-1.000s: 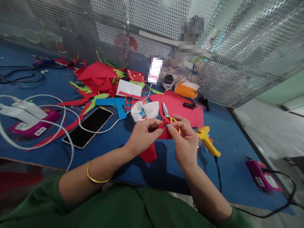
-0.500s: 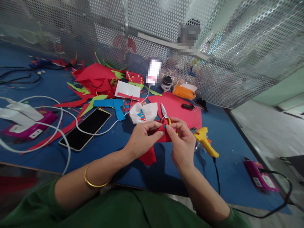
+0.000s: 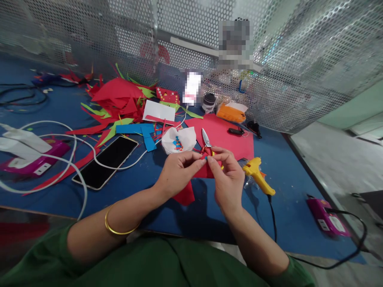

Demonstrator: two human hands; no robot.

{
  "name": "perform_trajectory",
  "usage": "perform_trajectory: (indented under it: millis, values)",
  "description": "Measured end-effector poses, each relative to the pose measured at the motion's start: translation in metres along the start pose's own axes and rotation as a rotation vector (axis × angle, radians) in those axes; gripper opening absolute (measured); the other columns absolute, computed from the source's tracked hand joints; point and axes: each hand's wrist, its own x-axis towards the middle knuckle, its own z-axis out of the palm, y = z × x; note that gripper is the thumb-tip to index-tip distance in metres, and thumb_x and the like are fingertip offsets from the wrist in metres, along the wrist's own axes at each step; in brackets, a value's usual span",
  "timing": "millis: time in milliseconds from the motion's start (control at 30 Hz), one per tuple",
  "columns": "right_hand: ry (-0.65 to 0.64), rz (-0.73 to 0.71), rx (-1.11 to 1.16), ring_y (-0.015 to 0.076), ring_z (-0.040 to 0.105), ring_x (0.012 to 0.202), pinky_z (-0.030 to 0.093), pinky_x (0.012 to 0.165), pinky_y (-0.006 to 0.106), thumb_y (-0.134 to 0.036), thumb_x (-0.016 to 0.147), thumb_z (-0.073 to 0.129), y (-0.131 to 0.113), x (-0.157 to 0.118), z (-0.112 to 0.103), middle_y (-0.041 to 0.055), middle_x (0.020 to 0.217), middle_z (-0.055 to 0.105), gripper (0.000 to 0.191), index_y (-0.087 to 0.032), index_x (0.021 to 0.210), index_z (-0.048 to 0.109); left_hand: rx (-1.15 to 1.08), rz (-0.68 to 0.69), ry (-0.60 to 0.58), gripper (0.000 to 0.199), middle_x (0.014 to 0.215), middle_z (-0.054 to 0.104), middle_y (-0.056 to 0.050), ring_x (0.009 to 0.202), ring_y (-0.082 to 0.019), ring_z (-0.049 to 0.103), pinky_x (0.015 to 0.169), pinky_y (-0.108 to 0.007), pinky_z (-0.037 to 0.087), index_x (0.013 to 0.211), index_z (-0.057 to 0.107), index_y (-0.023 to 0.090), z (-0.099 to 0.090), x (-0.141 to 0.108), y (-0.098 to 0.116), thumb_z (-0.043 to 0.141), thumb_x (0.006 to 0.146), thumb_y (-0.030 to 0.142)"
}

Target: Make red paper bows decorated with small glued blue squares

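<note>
Both hands meet above the blue table, fingertips almost touching. My left hand (image 3: pixel 176 171) pinches a red piece (image 3: pixel 204 156) with a small blue bit on it, and my right hand (image 3: pixel 229 175) grips the same piece from the other side. Just beyond the fingers lie scissors (image 3: pixel 206 137) with yellow handles, partly hidden by my right hand. A white paper holder (image 3: pixel 178 140) with small blue and red scraps stands behind my left hand. Below my left hand is a red scrap (image 3: pixel 184 194). The large red sheet (image 3: pixel 236 143) lies behind the scissors.
A yellow glue gun (image 3: pixel 259 176) lies right of my right hand, its cord running toward me. At left are a black phone (image 3: pixel 106 162), white cables and a purple power strip (image 3: pixel 50 157). Red and green scraps (image 3: pixel 119 95) pile up behind. A mesh screen (image 3: pixel 191 28) borders the table.
The view has shifted slightly. Fingertips have closed in more over the red piece, and less of it shows between them.
</note>
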Motion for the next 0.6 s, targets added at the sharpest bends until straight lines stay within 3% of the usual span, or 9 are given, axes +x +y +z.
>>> perform_trajectory:
  millis: [267, 400, 500, 600]
  values:
    - [0.016, 0.006, -0.021, 0.0204, 0.063, 0.103, 0.047, 0.096, 0.043, -0.026, 0.084, 0.069, -0.003, -0.002, 0.002, 0.0047, 0.104, 0.066, 0.010, -0.021, 0.078, 0.063, 0.025, -0.004, 0.003, 0.018, 0.076, 0.070, -0.002, 0.071, -0.014, 0.058, 0.071, -0.028, 0.048, 0.078, 0.073, 0.016, 0.000, 0.000, 0.000, 0.067, 0.081, 0.033]
    - [0.049, -0.034, -0.029, 0.0190, 0.063, 0.100, 0.047, 0.095, 0.040, -0.028, 0.089, 0.065, -0.006, 0.002, -0.007, 0.0034, 0.100, 0.068, 0.007, -0.022, 0.092, 0.068, -0.022, -0.034, 0.045, 0.018, 0.069, 0.065, 0.001, 0.065, -0.013, 0.055, 0.065, -0.026, 0.046, 0.072, 0.072, 0.017, -0.001, -0.001, 0.005, 0.070, 0.080, 0.033]
    - [0.115, -0.006, -0.009, 0.0173, 0.064, 0.091, 0.050, 0.085, 0.035, -0.031, 0.088, 0.067, -0.008, 0.007, -0.013, 0.0027, 0.095, 0.068, 0.015, -0.022, 0.100, 0.068, -0.095, -0.062, 0.121, 0.017, 0.069, 0.067, 0.001, 0.065, -0.013, 0.056, 0.066, -0.026, 0.047, 0.071, 0.073, 0.018, -0.003, 0.000, 0.005, 0.074, 0.076, 0.034]
    - [0.048, 0.109, 0.061, 0.0155, 0.063, 0.079, 0.051, 0.072, 0.030, -0.034, 0.083, 0.071, -0.009, 0.009, -0.015, 0.0010, 0.085, 0.067, 0.024, -0.021, 0.102, 0.066, -0.220, -0.077, 0.182, 0.016, 0.074, 0.071, 0.000, 0.068, -0.013, 0.059, 0.069, -0.026, 0.049, 0.075, 0.076, 0.019, -0.004, 0.002, 0.002, 0.078, 0.073, 0.034]
